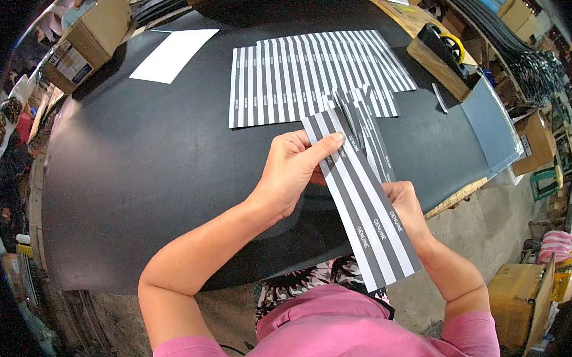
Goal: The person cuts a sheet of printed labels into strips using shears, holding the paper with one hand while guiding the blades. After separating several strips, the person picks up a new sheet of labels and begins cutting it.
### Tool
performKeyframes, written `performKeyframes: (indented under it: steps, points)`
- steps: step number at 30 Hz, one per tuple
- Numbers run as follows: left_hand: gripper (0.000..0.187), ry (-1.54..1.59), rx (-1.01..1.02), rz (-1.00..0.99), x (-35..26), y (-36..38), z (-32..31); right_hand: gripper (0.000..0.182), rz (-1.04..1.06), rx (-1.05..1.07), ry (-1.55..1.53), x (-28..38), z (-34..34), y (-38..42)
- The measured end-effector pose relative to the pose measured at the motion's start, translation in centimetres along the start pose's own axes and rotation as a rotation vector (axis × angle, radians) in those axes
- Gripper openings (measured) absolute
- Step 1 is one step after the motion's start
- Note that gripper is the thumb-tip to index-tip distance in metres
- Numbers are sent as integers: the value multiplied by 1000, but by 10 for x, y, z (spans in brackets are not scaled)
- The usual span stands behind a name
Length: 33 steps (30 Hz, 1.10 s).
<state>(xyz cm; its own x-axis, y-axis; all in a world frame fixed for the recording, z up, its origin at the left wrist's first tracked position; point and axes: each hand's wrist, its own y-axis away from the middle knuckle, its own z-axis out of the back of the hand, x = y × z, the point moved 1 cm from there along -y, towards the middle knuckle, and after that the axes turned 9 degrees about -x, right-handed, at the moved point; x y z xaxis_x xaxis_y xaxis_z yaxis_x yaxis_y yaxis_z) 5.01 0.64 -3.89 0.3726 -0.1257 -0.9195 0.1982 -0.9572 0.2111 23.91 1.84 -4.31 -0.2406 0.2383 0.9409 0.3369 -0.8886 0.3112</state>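
My left hand (293,166) pinches the upper part of a striped sheet (366,206), thumb on top. The sheet has black and white stripes marked "GENUINE" and hangs down over the table's near edge. Behind its right side is my right hand (402,204), its fingers mostly hidden by the sheet. Narrow striped strips (374,143) lie just beyond, partly covered by the held sheet. Farther back, larger striped sheets (280,81) overlap on the black table (115,176).
A white sheet (175,56) lies at the back left, near a cardboard box (88,43). At the right are a tape dispenser (445,51), a small blade-like tool (439,98) and a grey sheet (489,123). Another carton (519,288) stands on the floor.
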Motion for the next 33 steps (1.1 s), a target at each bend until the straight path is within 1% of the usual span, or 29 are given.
performKeyframes:
  steps: [11,13,15,16,17,18,19,20,21,23,24,26,29,30,31,33]
  points:
    - [19,-12,2,14,1,-2,0,23,44,-15,45,-14,5,-7]
    - [20,1,-11,6,2,-4,1,24,145,-17,66,-18,6,-12]
    - [20,13,-22,-2,1,-7,4,27,28,-90,-156,-3,1,-7]
    - [21,-22,-29,-45,0,-9,7,29,4,-86,-170,8,0,-3]
    - [21,-57,-35,-87,-2,-9,9,30,40,3,-179,5,5,-3]
    - [22,-87,-73,-99,-3,-9,8,29,55,53,-169,10,4,2]
    - [22,-87,-67,-98,-3,-8,8,29,70,102,-159,15,4,7]
    - [22,-103,-74,-117,-3,-8,7,30,146,61,-158,-5,8,0]
    - [23,-118,-83,-138,-3,-7,7,30,136,76,-96,-6,10,0]
    - [24,-133,-68,-165,-5,-4,8,27,23,47,-263,3,4,6]
    - [25,-148,-65,-189,-5,-4,8,27,28,45,-265,3,5,5]
    - [26,-165,-56,-216,-5,-4,9,21,-28,-7,-434,1,7,3]
    - [27,-219,-58,-247,-7,-1,9,21,-11,32,-409,17,5,12]
    - [27,-211,-52,-243,-8,0,8,21,22,24,-315,4,5,7]
    - [28,-203,-48,-239,-9,1,7,21,25,19,-317,2,7,7]
    - [30,-174,-62,-223,-7,2,4,21,66,52,-101,1,10,8]
